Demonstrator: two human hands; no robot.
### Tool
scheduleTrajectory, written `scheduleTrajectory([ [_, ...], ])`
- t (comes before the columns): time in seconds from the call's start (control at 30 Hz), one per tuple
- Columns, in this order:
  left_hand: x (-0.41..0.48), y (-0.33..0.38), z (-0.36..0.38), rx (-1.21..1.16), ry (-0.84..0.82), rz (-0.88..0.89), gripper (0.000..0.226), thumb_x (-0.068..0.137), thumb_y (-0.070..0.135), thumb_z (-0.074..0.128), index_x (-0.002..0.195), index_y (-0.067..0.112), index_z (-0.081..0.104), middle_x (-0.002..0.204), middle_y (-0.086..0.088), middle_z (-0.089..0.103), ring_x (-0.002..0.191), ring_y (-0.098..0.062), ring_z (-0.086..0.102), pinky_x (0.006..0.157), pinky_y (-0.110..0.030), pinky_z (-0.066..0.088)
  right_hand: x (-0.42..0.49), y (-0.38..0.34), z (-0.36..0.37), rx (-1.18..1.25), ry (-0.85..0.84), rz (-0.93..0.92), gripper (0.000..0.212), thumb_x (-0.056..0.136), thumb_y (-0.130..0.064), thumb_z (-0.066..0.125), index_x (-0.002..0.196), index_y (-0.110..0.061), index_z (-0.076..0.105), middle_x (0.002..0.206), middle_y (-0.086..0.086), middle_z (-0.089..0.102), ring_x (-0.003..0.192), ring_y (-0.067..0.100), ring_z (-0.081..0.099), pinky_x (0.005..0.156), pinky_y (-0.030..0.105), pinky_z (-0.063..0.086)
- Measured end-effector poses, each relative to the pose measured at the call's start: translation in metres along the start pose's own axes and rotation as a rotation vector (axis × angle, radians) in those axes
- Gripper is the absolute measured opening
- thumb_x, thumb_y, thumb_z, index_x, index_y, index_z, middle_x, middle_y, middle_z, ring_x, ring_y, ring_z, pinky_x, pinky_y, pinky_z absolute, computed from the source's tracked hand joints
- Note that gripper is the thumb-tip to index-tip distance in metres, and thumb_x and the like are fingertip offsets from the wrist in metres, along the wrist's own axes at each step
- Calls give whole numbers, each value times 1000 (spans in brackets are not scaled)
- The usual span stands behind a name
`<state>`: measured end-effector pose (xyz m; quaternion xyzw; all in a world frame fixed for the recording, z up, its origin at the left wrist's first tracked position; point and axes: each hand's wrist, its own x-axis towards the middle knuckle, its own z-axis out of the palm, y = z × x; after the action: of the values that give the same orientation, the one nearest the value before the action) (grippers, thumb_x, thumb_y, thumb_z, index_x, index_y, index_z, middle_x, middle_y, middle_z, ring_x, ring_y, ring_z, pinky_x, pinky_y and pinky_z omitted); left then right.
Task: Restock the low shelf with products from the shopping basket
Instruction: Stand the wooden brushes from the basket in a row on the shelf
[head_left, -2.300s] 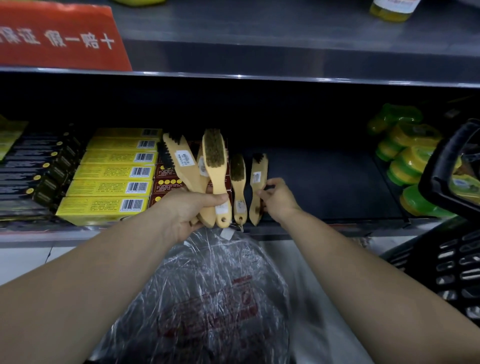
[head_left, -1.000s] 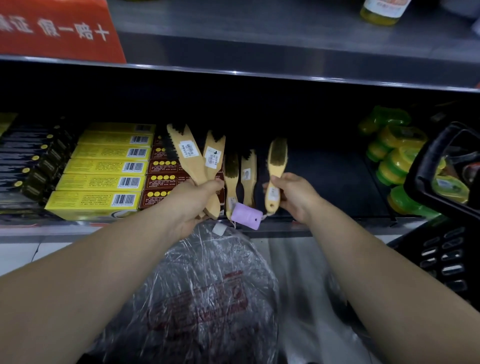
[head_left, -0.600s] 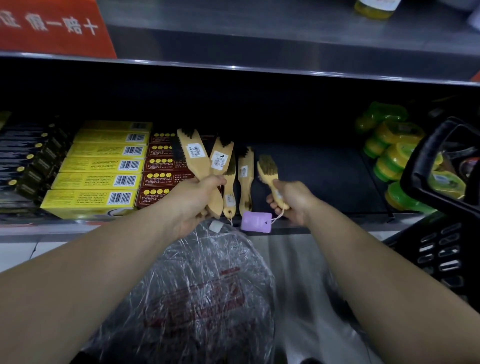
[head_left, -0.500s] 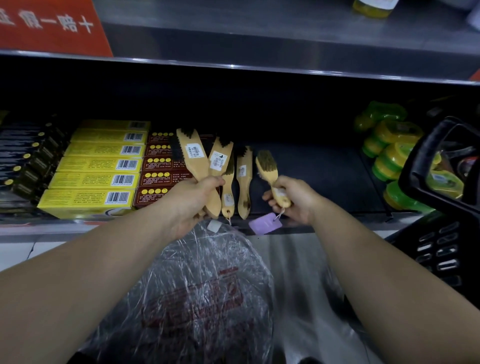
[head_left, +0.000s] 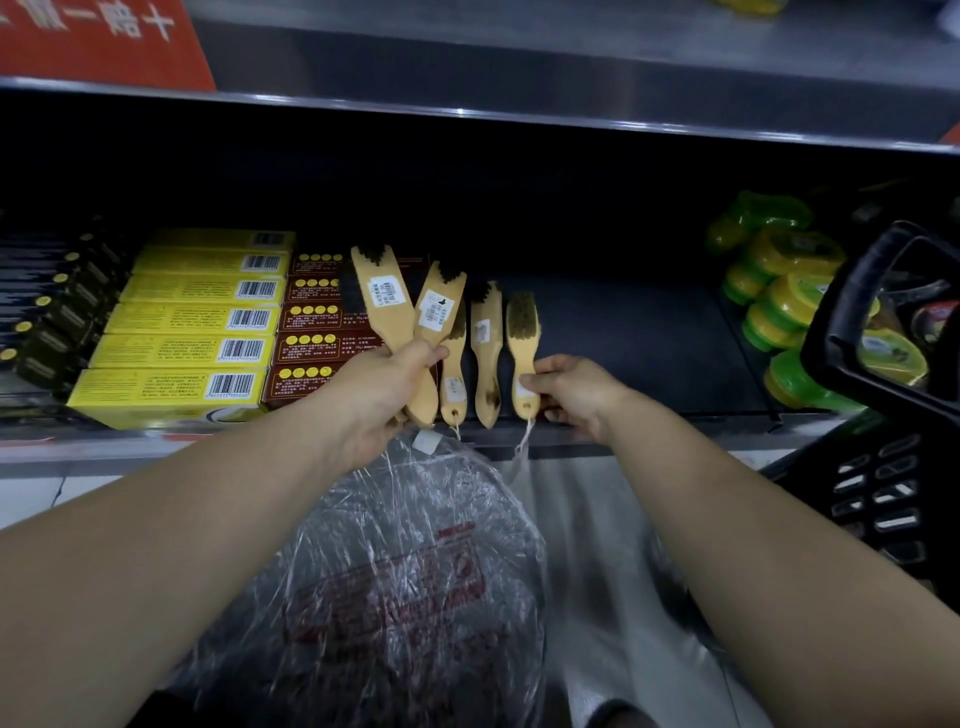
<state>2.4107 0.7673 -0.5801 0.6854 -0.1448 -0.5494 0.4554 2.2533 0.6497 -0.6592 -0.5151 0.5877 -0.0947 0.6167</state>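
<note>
The right hand (head_left: 576, 395) had laid its brush (head_left: 522, 332) on the low shelf (head_left: 649, 338), bristles up, beside two others (head_left: 485, 353), still pinching the handle. The left hand (head_left: 379, 384) kept gripping two larger brushes (head_left: 384, 301).

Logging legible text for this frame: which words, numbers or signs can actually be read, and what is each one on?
"一赔十": white characters, clipped by the frame's top edge, on the red sign.
Yellow boxes: barcodes and fine print, too small to read.
Stickers on the brushes held in the left hand: too small to read.
Red print on the plastic bag: blurred, unreadable.
</note>
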Motion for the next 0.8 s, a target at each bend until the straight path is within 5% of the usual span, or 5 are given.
scheduleTrajectory([
  [0.07, 1, -1, -1, 9, 3, -1, 33, 90, 20, 58, 123, 12, 58, 85, 3, 58, 73, -13, 49, 59, -25, 38, 7, 0, 7, -22, 85, -41, 33, 89, -15, 62, 120, -9, 53, 99, 6, 62, 74, 10, 57, 58, 20, 47],
  [0.23, 3, -6, 0, 26, -25, 2, 29, 90, 15, 58, 119, 12, 59, 85, 2, 62, 70, -11, 52, 54, -23, 36, 17, 6, 16, -254, 157, -72, 39, 87, -15, 65, 123, -8, 52, 123, 12, 59, 109, 27, 58, 95, 41, 48],
  [0.43, 10, -15, 0, 19, -22, 24, 29, 86, 11, 65, 114, 11, 59, 91, -3, 67, 75, -12, 61, 58, -24, 46, -4, -17, 21, -492, 368, -338, 29, 91, -32, 57, 108, -9, 59, 112, 10, 58, 94, 23, 57, 73, 25, 40],
  [0.6, 11, -15, -1, 8, -3, 42, 14, 83, 12, 68, 95, 17, 63, 83, -3, 69, 72, -15, 63, 59, -28, 47, -39, -48, 39, 26, -230, -277, 26, 89, -40, 58, 85, -16, 66, 81, -6, 68, 74, 6, 63, 66, 20, 53],
  [0.8, 3, -8, 3, -38, -43, 64, 6, 91, 16, 59, 94, 14, 63, 80, -2, 66, 66, -14, 65, 51, -25, 54, -37, -48, 30, 324, -257, -215, 15, 95, -8, 48, 83, -11, 55, 75, 5, 70, 73, 17, 67, 69, 29, 57],
])
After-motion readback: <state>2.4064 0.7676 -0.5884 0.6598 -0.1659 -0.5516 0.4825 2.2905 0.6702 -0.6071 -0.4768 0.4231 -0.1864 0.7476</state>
